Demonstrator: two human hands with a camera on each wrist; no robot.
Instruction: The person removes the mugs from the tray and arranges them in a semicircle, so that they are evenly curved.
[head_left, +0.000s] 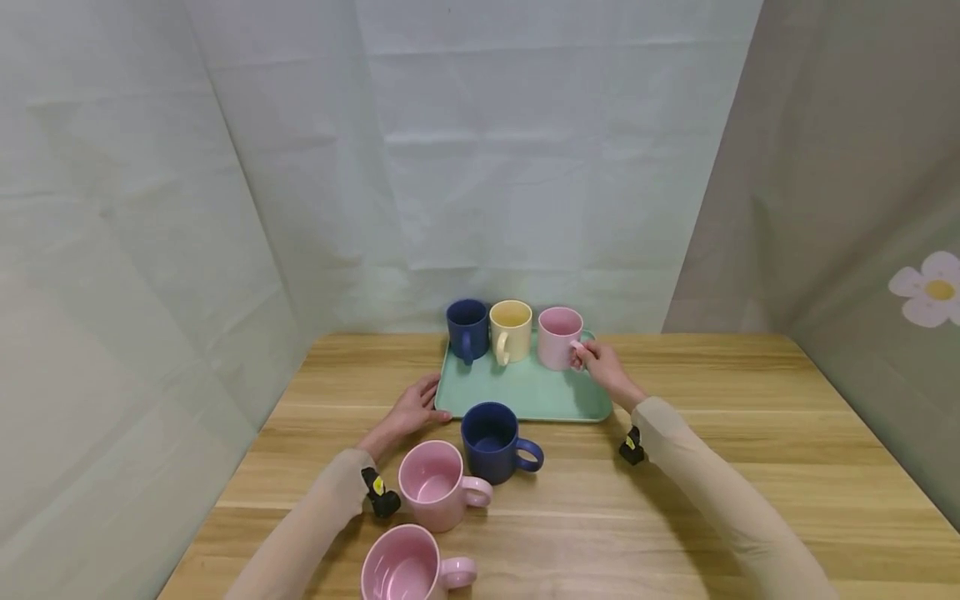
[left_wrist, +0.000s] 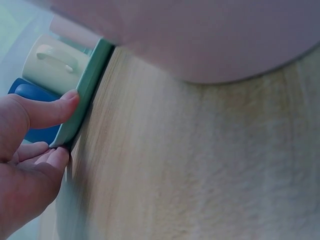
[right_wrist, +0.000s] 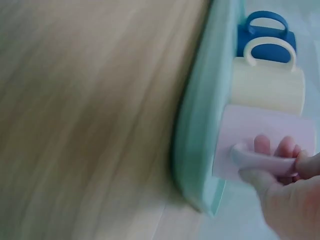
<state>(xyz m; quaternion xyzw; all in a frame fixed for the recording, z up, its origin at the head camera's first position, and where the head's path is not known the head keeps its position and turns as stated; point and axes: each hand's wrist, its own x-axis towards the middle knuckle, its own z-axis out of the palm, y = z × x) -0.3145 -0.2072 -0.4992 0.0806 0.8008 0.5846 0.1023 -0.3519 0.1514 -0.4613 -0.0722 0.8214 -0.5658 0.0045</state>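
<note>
- Pale cloth (head_left: pixel 487 167) hangs behind the wood-grain table (head_left: pixel 720 458).
- Pink mug (head_left: pixel 558 343): at the right end of the green tray (head_left: pixel 517 392), beside the yellow mug (head_left: pixel 516 332); whether its base touches, I cannot tell.
- Right hand (head_left: pixel 602 367): fingers curled round that mug's handle, probably the surest hold on smooth, stiff, breakable ceramic with some weight.
- Left hand (head_left: pixel 411 410): thumb and fingers grip the tray's near left corner; it looks light, rigid, liable to slide.
</note>
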